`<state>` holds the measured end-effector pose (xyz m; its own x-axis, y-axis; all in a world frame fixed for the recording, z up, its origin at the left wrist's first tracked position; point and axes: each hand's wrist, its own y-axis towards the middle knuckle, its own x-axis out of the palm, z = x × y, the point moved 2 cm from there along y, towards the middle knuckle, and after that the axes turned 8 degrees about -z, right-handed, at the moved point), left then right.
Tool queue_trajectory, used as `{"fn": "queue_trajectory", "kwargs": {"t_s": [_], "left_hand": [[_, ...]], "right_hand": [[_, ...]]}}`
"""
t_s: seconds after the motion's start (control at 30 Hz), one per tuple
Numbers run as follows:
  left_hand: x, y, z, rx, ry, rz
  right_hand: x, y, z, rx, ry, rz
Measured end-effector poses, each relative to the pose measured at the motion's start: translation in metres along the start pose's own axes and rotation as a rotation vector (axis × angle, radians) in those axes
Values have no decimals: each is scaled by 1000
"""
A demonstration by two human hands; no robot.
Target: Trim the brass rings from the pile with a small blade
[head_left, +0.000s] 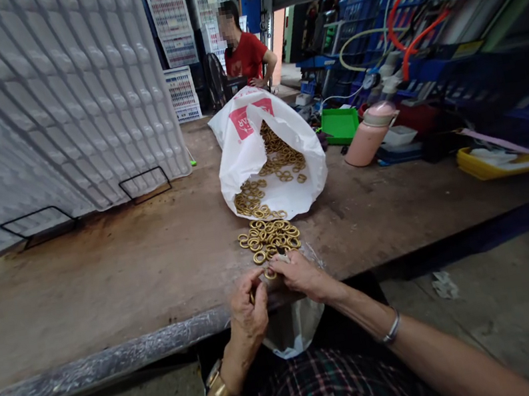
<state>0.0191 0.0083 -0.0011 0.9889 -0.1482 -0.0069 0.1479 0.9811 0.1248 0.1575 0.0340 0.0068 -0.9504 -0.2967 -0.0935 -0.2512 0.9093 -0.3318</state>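
My left hand (247, 312) is closed at the table's front edge, its fingertips at a brass-coloured ring (270, 273). Part of another ring shows in the curl of its fingers. My right hand (304, 277) is closed on the other side of the same ring. A small pale piece with a dark tip (281, 250) shows at its fingers; its kind is unclear. Just beyond both hands lies a loose pile of brass-coloured rings (273, 232). Behind the pile, a white sack (238, 162) lies with its mouth towards me, many more rings inside.
Ridged white trays (73, 88) stand on the left of the table (107, 285), by black wire frames. A pink bottle (370, 136), a green tray (340, 124) and a yellow tray (497, 162) sit right. A plastic bag (294, 328) hangs below my hands. A person (248, 55) is beyond the sack.
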Motion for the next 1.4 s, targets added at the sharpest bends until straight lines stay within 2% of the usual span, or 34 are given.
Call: {"fn": "queue_trajectory", "kwargs": {"t_s": [0.13,0.23,0.33,0.5,0.67,0.8,0.9,1.2,1.4], "left_hand": [[4,-2,3,-78,-98,-38],[6,-3,4,-80,-41,-86],[8,-3,4,-96,-9,-87],[13,-4,3,-269,-185,-83],[13,-6,0,-408,-281,-78],[12,-7,-1,-430,-400,-99],[11,-8,0,-450,-440,-106],[12,-8,2,-469,-432,-147],[13,-6,4,-482,-400,-148]], "right_hand": [[5,-1,8,65,49,-29],[6,-2,8,68,3,-26],[4,-3,3,0,-145,28],[7,-2,-1,-192,-252,20],[10,0,6,-158,-165,-43],[9,0,10,-94,-80,-32],[10,0,7,-110,-88,-7],[10,3,3,-215,-236,47],[9,4,2,-169,-186,36]]}}
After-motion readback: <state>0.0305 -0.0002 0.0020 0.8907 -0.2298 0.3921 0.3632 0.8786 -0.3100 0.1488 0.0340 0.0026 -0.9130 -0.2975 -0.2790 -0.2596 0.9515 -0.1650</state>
